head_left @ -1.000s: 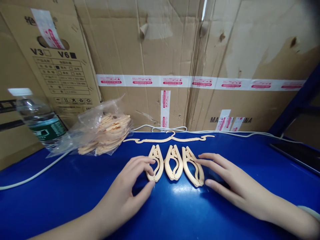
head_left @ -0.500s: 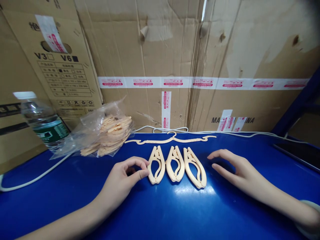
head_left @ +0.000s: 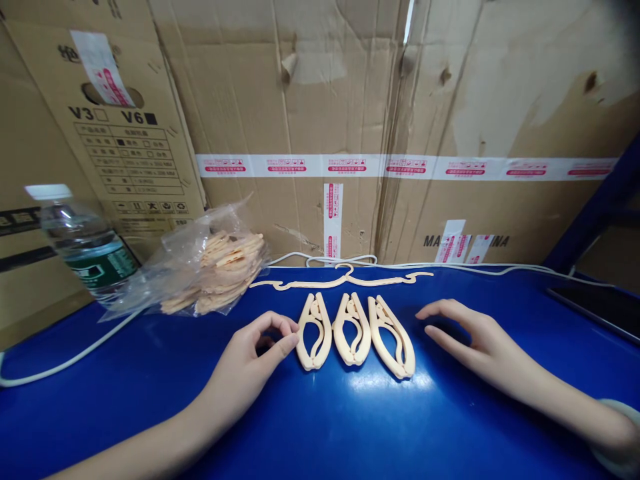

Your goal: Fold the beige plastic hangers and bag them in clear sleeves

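Three folded cream plastic clothes hangers lie side by side on the blue tabletop [head_left: 330, 427]: a left one [head_left: 325, 340], a middle one [head_left: 339, 337] and a right one [head_left: 407, 350]. My left hand [head_left: 263, 347] is at the left folded hanger, thumb and fingertips closed together on its outer edge. To the right of the row, my right hand [head_left: 463, 333] rests with thumb and fingers apart, holding nothing and not touching the right hanger. Behind the row lies an unfolded hanger [head_left: 320, 284] of the same colour, its hook pointing away from me.
A clear plastic bag [head_left: 173, 257] with several cream hanger parts [head_left: 230, 267] lies at left, beside a water bottle [head_left: 95, 233]. White cable [head_left: 90, 357] runs along the table. Cardboard boxes [head_left: 300, 100] stand behind; a dark flat object [head_left: 600, 313] lies at right.
Almost nothing differs. The whole view has shifted very slightly; both hands and the hangers keep their places.
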Tool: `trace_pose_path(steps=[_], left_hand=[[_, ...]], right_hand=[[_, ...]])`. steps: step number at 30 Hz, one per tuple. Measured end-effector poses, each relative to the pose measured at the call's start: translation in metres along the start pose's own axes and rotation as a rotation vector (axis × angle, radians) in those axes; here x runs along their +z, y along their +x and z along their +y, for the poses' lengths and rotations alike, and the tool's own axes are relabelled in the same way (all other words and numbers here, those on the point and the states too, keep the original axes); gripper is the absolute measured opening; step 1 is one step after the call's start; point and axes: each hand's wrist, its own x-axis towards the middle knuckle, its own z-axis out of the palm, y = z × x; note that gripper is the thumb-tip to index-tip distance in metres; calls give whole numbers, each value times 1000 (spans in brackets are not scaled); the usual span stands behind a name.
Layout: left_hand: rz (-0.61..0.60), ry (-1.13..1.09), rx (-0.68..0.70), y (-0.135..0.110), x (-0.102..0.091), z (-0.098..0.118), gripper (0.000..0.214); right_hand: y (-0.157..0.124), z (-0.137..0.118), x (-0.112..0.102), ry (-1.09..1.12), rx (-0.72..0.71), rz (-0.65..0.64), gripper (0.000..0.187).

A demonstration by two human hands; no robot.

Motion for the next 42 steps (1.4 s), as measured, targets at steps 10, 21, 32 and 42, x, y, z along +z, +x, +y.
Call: trace_pose_path(steps=[10,21,32,42], left_hand=[[-2,-34,-26,0,3,2,28],[-5,-86,16,-1,2,-1,23],[0,-59,70,1,2,-6,17],[32,-85,42,0,2,2,17]], right_hand=[[20,17,-9,-1,-5,74,27],[85,27,-10,-168,-59,-31,28],[96,35,11,-227,-84,-117,13],[45,26,-32,-165,-30,-41,21]])
